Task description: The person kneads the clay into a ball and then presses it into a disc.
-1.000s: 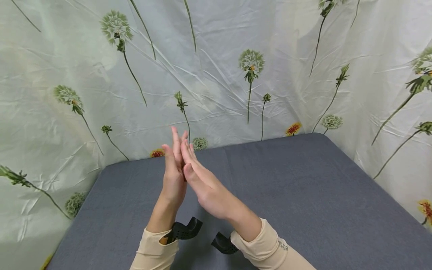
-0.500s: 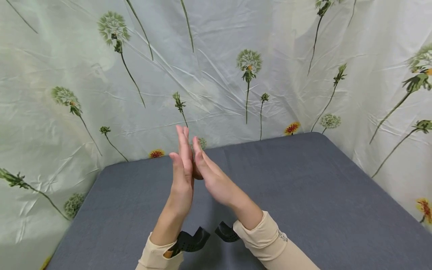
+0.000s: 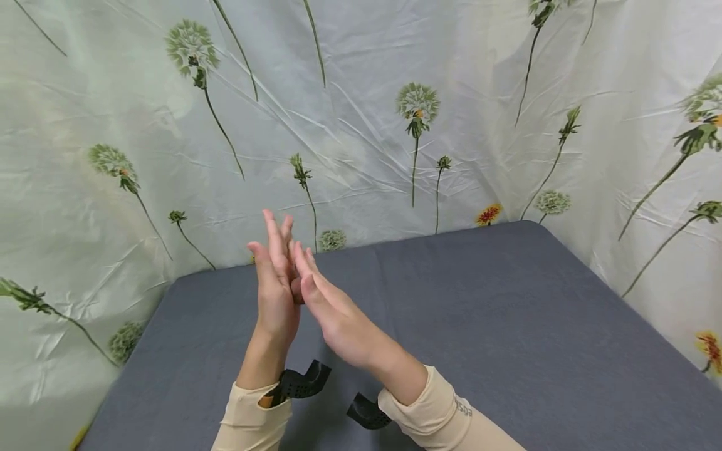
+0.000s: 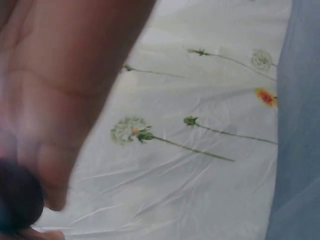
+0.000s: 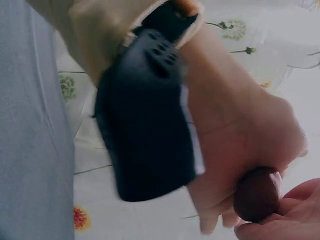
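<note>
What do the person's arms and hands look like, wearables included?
Left hand and right hand: no gloves. Beige left sleeve and right sleeve, cuffs bunched; dark lettering on the right one, unreadable. Angled black left mount and right mount at the wrists.

You face a dark grey-blue, cloth-covered table [image 3: 479, 326], with wrinkled white fabric [image 3: 361, 125] beyond its far edge and along its left and right; on that you see a printed pale-green dandelion head [image 3: 417, 103] and, farther right, a red-and-yellow flower [image 3: 488, 215].
</note>
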{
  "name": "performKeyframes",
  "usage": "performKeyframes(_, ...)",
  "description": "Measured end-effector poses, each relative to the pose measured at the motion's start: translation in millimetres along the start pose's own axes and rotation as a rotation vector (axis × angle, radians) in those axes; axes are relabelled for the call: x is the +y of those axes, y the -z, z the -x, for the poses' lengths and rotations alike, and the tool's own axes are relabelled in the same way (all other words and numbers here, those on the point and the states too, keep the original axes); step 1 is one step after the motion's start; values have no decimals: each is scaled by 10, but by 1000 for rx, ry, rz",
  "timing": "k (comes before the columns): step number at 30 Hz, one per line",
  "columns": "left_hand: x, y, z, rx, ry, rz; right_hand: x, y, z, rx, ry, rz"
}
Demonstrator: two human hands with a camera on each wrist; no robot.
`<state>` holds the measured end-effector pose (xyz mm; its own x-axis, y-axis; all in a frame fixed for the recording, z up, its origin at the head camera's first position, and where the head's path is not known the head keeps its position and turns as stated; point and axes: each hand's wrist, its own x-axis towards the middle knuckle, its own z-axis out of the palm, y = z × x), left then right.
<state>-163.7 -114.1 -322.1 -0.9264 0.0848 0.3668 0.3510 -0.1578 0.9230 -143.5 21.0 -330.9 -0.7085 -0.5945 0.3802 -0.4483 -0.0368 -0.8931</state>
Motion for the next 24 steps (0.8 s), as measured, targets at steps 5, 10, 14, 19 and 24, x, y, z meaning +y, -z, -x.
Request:
performKeyframes(5,-95,-171,19,-124,18,19,-32,156,12,115,73,-47)
performKeyframes(10,-86,-387,106,-239,-5,-60,25,339,2,215,82,-136)
performKeyframes(14,1,-463,173,-235,-65,-114,95,387,-31,229,22,-162)
performKeyframes(19,108,-375,176,-150,-152,-111,137,287,-55,95,-60,-151)
performKeyframes(24,128,-181,114,-16,-130,-103,87,166,-21,-56,-114,-115)
